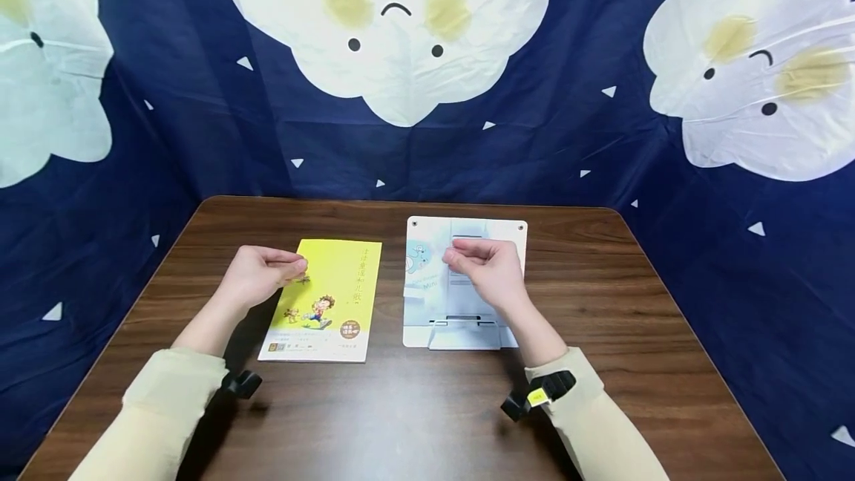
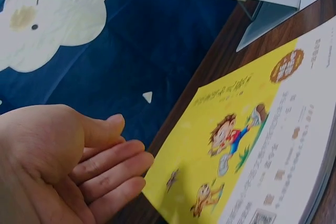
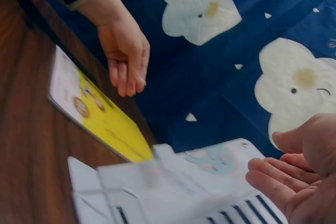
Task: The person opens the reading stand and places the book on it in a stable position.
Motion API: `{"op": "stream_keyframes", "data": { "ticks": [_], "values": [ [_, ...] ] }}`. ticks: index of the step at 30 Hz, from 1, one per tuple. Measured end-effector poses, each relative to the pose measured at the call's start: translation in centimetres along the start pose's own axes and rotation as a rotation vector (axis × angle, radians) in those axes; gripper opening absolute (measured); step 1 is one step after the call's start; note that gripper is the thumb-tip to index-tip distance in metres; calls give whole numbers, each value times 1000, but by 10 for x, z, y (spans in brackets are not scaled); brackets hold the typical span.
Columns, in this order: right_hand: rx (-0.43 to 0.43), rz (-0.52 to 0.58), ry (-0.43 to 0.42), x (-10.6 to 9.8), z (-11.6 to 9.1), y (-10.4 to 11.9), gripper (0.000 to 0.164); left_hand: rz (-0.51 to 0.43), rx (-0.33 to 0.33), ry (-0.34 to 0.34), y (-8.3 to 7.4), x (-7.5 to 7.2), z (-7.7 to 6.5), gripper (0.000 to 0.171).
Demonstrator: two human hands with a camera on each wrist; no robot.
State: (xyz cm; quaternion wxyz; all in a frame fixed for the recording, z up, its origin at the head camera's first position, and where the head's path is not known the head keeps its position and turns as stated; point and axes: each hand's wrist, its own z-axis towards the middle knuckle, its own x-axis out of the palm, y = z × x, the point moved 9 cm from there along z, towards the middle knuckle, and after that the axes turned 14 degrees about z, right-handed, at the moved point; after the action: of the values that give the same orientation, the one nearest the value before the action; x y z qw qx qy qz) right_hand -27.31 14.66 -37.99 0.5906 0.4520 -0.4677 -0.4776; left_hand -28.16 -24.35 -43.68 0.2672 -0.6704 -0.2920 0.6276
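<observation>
A yellow picture book [image 1: 347, 273] with a white lower band and a cartoon running child lies on the table. Over its left edge hovers my left hand [image 1: 257, 275], fingers loosely bent with nothing in them. To the right of the book is a pale blue-and-white book stand [image 1: 427, 310], folded low, with slots and a small ledge at its near side. My right hand [image 1: 490, 269] hangs above the stand, fingers relaxed and holding nothing. In the right wrist view the stand [image 3: 157, 182] shows several dark slots close below that hand.
The brown wood-grain table [image 1: 401, 421] has a rounded far edge. Behind and beside it hangs a dark blue curtain [image 1: 167, 95] with white clouds and small triangles. A black wrist device sits on each sleeve.
</observation>
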Motion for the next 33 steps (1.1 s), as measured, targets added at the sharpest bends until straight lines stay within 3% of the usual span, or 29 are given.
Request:
{"op": "stream_keyframes", "data": {
  "ticks": [11, 20, 23, 29, 33],
  "values": [
    [108, 73, 115, 48, -13, -37, 31, 55, -108, 9, 29, -10, -3, 52],
    [289, 159, 262, 95, -26, -71, 37, 10, -154, 52, 47, -9, -5, 51],
    [312, 132, 294, 108, -29, -79, 41, -5, -173, 80, 51, -5, -5, 52],
    [325, -29, 300, 117, -35, -91, 46, -37, -202, 135, 53, 1, -4, 52],
    [381, 33, 286, 120, -39, -100, 52, -63, -221, 160, 54, 5, -2, 51]
  ]
}}
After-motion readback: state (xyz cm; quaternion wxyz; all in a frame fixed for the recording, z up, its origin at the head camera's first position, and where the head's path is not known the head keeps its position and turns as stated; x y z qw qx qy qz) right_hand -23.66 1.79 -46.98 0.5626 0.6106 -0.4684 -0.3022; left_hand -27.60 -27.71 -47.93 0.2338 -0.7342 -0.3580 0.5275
